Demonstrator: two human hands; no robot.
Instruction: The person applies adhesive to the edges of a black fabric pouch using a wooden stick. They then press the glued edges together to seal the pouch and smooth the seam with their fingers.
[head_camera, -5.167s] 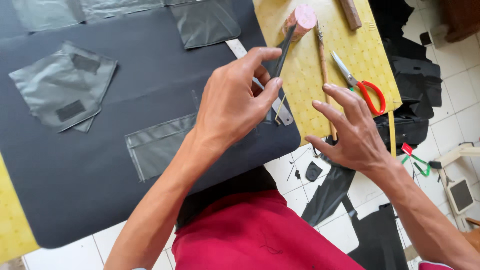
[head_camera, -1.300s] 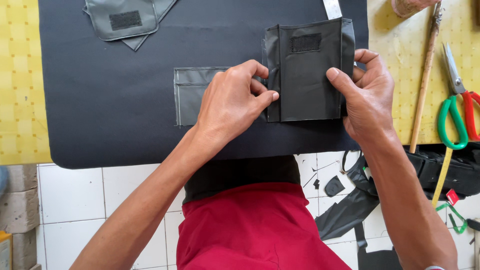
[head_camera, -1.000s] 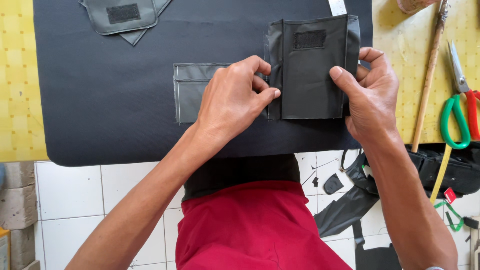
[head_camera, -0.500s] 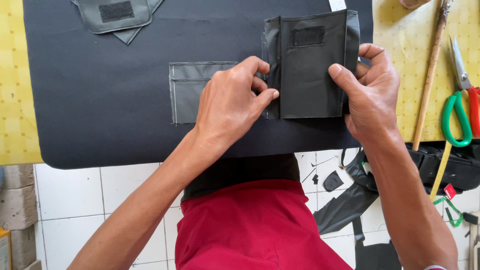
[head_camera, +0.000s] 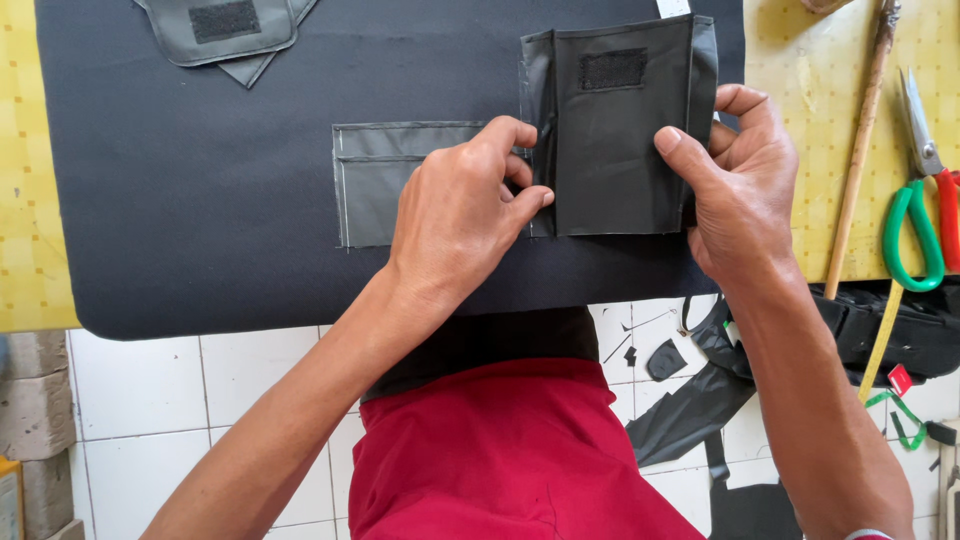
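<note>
A black pocket piece (head_camera: 620, 130) with a small fastener patch lies on the large black sheet (head_camera: 200, 200), between the 2 hands. The left hand (head_camera: 460, 215) pinches its left folded edge, fingers curled tight. The right hand (head_camera: 740, 185) grips the right edge, thumb on top. A grey sewn pocket (head_camera: 385, 185) lies partly under the left hand. What may be a white label (head_camera: 672, 8) peeks out above the piece. Green-handled scissors (head_camera: 915, 200) lie on the yellow table (head_camera: 800, 80).

Both hands (head_camera: 600, 190) on black pocket piece (head_camera: 618, 130)

Left hand (head_camera: 455, 215) palm down, fingers curled, pinching; right hand (head_camera: 735, 180) thumb extended, gripping; forearms converging.
</note>
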